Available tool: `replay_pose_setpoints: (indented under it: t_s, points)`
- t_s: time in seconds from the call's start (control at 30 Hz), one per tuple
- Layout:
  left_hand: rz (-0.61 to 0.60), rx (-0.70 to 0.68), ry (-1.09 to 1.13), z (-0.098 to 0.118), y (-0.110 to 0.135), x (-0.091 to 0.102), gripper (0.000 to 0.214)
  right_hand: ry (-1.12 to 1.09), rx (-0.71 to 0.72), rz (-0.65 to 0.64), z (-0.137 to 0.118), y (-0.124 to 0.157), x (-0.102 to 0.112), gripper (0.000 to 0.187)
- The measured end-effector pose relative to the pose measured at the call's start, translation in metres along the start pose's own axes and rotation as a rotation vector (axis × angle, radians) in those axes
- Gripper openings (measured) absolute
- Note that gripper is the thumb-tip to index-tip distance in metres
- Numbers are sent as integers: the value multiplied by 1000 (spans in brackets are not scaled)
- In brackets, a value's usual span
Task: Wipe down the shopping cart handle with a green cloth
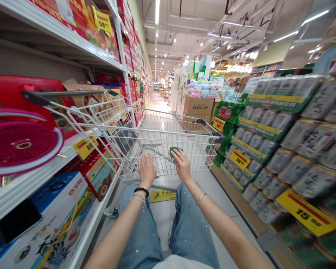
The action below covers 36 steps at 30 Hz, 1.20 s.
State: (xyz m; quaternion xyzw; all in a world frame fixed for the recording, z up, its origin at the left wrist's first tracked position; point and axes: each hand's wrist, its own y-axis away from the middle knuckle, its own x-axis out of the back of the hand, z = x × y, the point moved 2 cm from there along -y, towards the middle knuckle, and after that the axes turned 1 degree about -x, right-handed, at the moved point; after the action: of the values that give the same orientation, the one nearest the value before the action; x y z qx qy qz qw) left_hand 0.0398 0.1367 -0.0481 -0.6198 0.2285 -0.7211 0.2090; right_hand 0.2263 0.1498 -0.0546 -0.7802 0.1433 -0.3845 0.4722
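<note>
A wire shopping cart (168,131) stands sideways in front of my knees, its dark handle at the left. My left hand (147,169) is raised against the near side of the basket, its fingers stretched and slightly apart, with no object visible in it. Close by, my right hand (181,163) has its fingers over a small dark green piece (174,150) at the cart's wire side. What this piece is cannot be made out; the fingers cover part of it. Inside the basket, toward the left, is a dark grey panel (126,139).
Shelves (81,43) with red gift boxes line the left, a pink fan (22,144) on the middle one. At right rise stacked drink cans (310,160) with yellow price tags. A WET WIPES carton (198,105) stands beyond the cart. A yellow floor sign (164,195) lies between my legs.
</note>
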Motion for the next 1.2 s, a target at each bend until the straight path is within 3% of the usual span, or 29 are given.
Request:
replay_pose_setpoints:
  t_s: [0.2,0.33,0.5,0.67,0.8,1.03,1.2]
  points:
    - [-45,-1,-17,-14,6,-12,62,126,90,-65,-25,-40,-26,60]
    - [-56,-9,26,-15,4,-12,60,175,24,-84,-23,-25,-43,56]
    - [-81,-13,73,-15,-4,-2,58,134,1,-146,-16,1,-35,58]
    - [-96,0,148,-16,-7,-1,57,109,60,-48,-24,-38,-22,60]
    - [-101,51,211,-15,-8,-1,55,75,102,-83,-25,-53,-36,57]
    - [-109,46,262,-13,-8,0,54,34,40,-129,-20,-5,-53,62]
    - [-116,56,294,-16,-5,-4,59,61,64,-90,-34,-36,-52,62]
